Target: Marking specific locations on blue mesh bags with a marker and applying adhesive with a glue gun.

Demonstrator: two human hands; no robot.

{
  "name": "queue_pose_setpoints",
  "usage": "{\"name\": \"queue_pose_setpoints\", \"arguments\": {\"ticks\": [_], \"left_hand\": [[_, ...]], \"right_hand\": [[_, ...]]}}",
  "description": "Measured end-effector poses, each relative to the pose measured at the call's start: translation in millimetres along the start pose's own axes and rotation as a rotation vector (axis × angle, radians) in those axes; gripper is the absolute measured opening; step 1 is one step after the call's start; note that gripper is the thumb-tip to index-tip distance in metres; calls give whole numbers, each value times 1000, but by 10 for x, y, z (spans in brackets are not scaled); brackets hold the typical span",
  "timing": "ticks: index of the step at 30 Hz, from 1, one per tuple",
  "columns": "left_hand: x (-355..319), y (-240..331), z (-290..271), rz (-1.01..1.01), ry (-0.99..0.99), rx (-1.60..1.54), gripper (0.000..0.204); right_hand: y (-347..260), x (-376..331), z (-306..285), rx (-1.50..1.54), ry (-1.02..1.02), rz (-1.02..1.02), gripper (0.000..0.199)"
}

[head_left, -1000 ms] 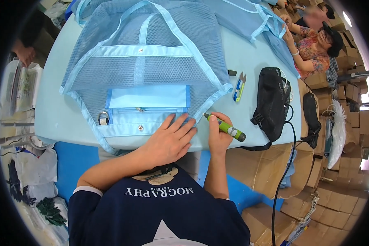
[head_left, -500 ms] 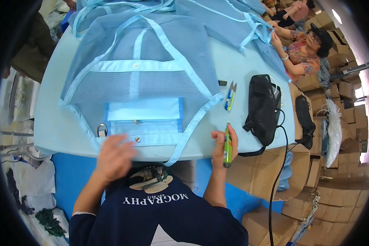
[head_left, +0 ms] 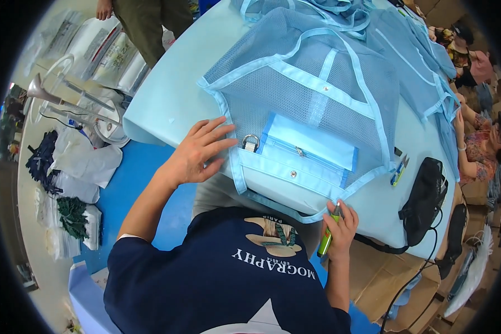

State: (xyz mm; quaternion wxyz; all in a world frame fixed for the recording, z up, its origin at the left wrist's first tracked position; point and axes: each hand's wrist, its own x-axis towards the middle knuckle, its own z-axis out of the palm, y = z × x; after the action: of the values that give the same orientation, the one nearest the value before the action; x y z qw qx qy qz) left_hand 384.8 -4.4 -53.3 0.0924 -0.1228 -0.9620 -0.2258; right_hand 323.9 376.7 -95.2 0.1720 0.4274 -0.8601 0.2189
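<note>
A light-blue mesh tote bag (head_left: 350,64) with pale-blue webbing straps lies flat on the table (head_left: 167,97). Near its close edge are a blue zippered pocket (head_left: 312,139), a metal ring on a short white tab (head_left: 250,143) and a snap button. My left hand (head_left: 199,153) is open, fingers spread, at the bag's left strap; whether the fingertips touch it is hard to tell. In my right hand (head_left: 345,225) is a slim green pen-like tool (head_left: 326,236), its pale tip pointing up beside the bag's near right corner. Its exact kind is unclear.
Small thread snips (head_left: 398,171) lie right of the bag, with a black pouch (head_left: 425,192) and cable beyond. More blue mesh bags (head_left: 409,53) cover the far side, where a co-worker (head_left: 476,145) handles one. Another person (head_left: 150,25) stands far left. Cardboard boxes (head_left: 392,278) are at right.
The view has swung left, so the bag appears farther right and tilted. My left hand has moved from the near strap to the bag's left edge. My right hand, still holding the green tool, is nearer the corner.
</note>
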Motion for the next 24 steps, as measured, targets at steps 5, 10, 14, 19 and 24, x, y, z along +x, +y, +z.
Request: {"name": "queue_pose_setpoints", "arguments": {"ticks": [5, 10, 14, 19, 24], "left_hand": [[-1, 34, 97, 116, -18, -45, 55], [-13, -40, 150, 252, 30, 8, 52], [57, -105, 91, 261, 12, -195, 36], [710, -105, -401, -115, 310, -533, 11], [1659, -661, -299, -594, 382, -692, 29]], "right_hand": [[17, 102, 51, 101, 170, -5, 33], [113, 291, -69, 343, 331, 184, 26], [205, 874, -237, 415, 482, 295, 20], [677, 1915, -240, 560, 592, 540, 18], [1289, 2276, 258, 525, 414, 610, 16]]}}
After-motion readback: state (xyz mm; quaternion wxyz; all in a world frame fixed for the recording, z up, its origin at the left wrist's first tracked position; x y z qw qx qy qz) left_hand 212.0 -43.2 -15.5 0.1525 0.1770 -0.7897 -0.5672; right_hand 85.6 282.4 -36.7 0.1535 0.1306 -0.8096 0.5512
